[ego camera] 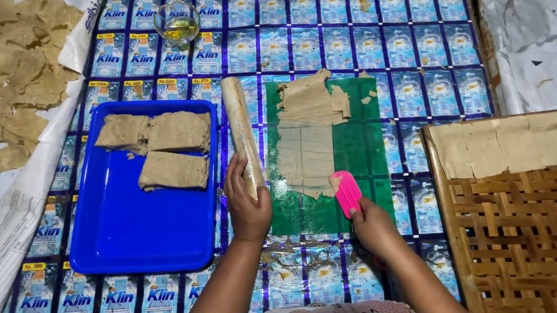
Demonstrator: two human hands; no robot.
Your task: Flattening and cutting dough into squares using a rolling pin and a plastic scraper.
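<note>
My left hand [247, 203] grips the near end of a dough-coated rolling pin [241, 131] that lies lengthwise beside a green cutting mat [362, 144]. My right hand [373, 225] holds a pink plastic scraper [347, 193] against the near edge of a thin rolled sheet of tan dough [305, 158] scored into squares on the mat. Cut pieces of dough are stacked [310, 99] at the mat's far end.
A blue tray [134, 238] at the left holds three slabs of dough [171, 169]. A small glass bowl of oil [178, 23] stands at the back. Dried thin pieces lie on paper [4, 71] at the far left. A woven bamboo rack [525, 224] with dough squares stands at the right.
</note>
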